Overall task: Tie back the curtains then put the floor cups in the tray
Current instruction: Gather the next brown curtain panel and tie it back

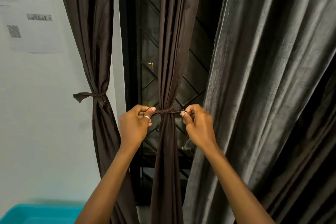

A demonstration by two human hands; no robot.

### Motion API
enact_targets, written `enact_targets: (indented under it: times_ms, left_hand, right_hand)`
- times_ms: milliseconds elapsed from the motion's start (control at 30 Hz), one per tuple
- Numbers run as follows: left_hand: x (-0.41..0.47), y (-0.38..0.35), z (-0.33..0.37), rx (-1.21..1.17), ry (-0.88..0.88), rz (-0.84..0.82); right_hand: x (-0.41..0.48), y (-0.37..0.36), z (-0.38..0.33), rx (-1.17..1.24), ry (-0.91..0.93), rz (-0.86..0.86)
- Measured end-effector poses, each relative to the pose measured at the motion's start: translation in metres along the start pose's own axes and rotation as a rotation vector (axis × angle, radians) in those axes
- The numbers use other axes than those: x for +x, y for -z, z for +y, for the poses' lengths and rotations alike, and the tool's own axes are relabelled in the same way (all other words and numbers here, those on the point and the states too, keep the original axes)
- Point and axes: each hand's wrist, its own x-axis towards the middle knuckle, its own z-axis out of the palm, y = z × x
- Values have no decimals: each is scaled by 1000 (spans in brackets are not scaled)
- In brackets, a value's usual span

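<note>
From the head camera I saw the left curtain (94,42) already tied. The left hand (135,125) and right hand (197,125) each had a grip pinching one end of the fabric tie (164,112) around the middle curtain (171,60). The grey curtain (263,78) hung loose. I saw the teal tray (36,212) but no cups.

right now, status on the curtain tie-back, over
Pinching ends of the tie: left hand, right hand. Knot on middle curtain. By the wall, brown curtain already tied; grey curtain hangs loose.
</note>
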Motion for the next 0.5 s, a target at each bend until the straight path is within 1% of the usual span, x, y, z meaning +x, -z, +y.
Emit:
enact_targets:
  times_ms: [100, 267, 400, 500]
  left_hand:
    - [1, 0, -2, 25, -1, -3]
    - [-7, -8, -2, 136, -1, -13]
    - [-18, -16, 0, 258, 93, -26]
    - [-28, -22, 4, 283, 156, -74]
  right_hand:
    - [-1, 1, -1, 19, -3, -18]
    - [-3, -3, 2, 46, -77, -1]
    - [-9, 0, 9, 75, -142, 4]
    - [-17, 7, 15, 73, -182, 22]
